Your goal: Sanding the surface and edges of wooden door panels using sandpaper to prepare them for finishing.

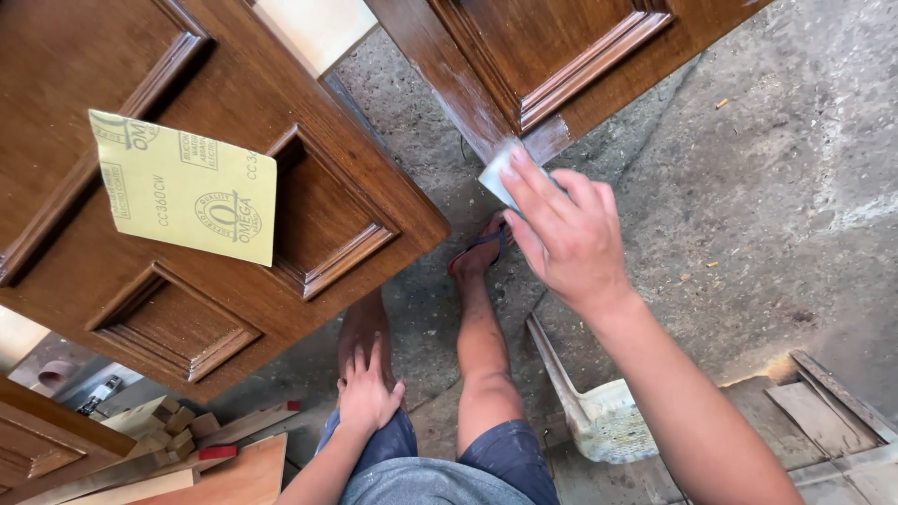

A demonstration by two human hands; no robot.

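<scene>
Grey concrete floor (748, 187) fills the right side, rough and dusty. Two brown wooden doors are seen from above. One door (552, 56) is at the top, and its lower corner is rubbed pale. The other door (187, 281) is on the left, with sunken panels. A yellow sheet of sandpaper (184, 187) lies flat on the left door, well apart from both hands.

The right hand (566, 234) is stretched out to the pale corner of the top door. A small grey pad (496, 175) is pressed against the wood under its fingers. It may be a folded bit of sandpaper, but most of it is hidden by the hand. The fingers are held flat and close together on the pad.

The left hand (367, 388) is laid on the left knee, with the fingers spread wide. Nothing is held in it.

A foot in a red sandal (479, 251) is seen just below the right hand. A white plastic basket (603, 421) sits on the floor beside the right arm. Wood scraps (178, 430) are piled at the bottom left.
</scene>
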